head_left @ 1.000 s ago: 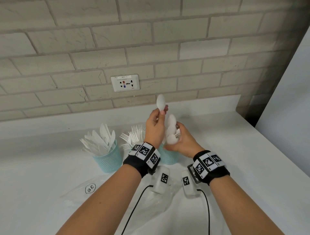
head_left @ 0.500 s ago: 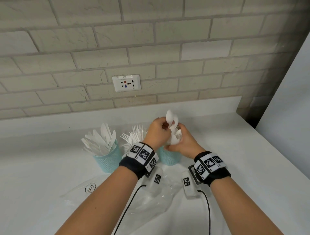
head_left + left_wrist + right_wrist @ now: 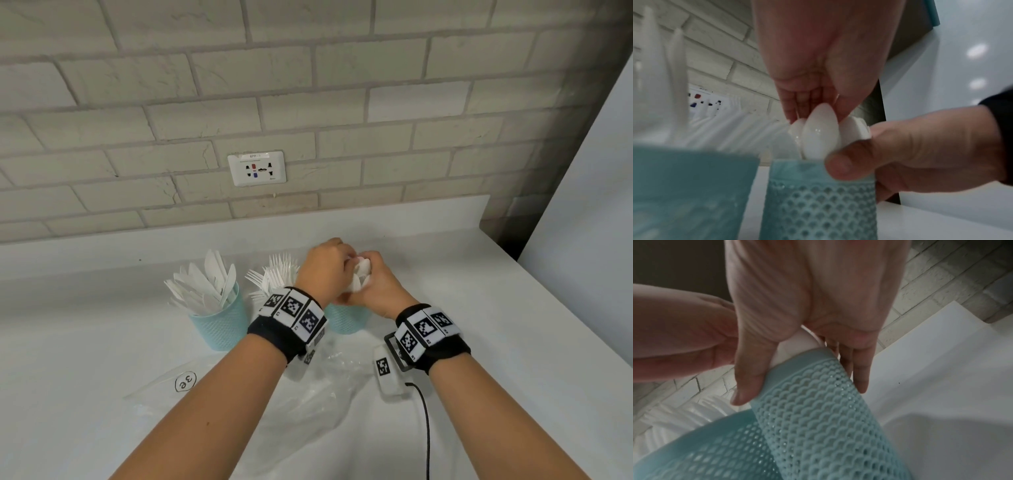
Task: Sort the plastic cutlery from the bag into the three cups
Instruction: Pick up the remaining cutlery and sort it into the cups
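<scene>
In the head view the middle teal mesh plastic cup is mostly hidden behind the left hand (image 3: 323,270); the right hand (image 3: 378,287) curls round glossy white plastic spoons (image 3: 359,274) above the right teal mesh cup (image 3: 346,318). The left wrist view shows left fingertips (image 3: 791,113) pinching spoon bowls. The right wrist view shows the thumb (image 3: 750,379) on that cup's rim.

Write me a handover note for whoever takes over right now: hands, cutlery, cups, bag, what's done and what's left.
Left hand: fingertips on the spoons, pushing them down into the right cup.
Right hand: wrapped round the spoon bunch at that cup's rim.
Left cup holds knives, middle cup holds forks.
Bag lies flat in front of the cups; it looks empty.
Left: seat the spoons, let go, check the bag.
</scene>
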Available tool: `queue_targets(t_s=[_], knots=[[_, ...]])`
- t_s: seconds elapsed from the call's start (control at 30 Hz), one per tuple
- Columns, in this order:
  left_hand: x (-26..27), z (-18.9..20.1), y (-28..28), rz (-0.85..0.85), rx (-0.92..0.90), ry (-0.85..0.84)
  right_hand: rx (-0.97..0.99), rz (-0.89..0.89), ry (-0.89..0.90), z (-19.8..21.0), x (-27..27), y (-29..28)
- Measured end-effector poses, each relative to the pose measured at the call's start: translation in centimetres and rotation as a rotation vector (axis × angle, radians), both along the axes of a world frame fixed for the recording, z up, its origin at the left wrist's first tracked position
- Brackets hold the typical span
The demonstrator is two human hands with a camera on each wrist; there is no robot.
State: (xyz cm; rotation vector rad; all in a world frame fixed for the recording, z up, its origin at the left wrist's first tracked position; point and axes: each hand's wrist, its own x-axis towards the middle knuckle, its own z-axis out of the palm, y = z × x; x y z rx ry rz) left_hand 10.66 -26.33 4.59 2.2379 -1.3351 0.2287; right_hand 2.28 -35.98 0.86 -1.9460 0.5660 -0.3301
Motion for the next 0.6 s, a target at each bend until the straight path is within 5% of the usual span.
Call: queue_targets(t_s=[0.1,0.3,0.5,0.6], knots=[[0.6,0.1,0.8,0.098,0.037,-0.089,-0.03,-0.01,-0.001,0.0,-0.1,0.2],[-0.1,0.5,1.5,-0.045,-0.065,0.178,-0.107,-0.005,-0.036,1.0,-0.2,-0.2],[-0.3,0.2,0.9,-0.099,0.082,0.198,-0.082,-0.007,-0.013,0.2,-0.7,-0.9],[-0.4,0.5,1.4,-0.098,-0.03,0.248,-0.068,-0.025,-0.01,-0.1,-0.6,-1.1]])
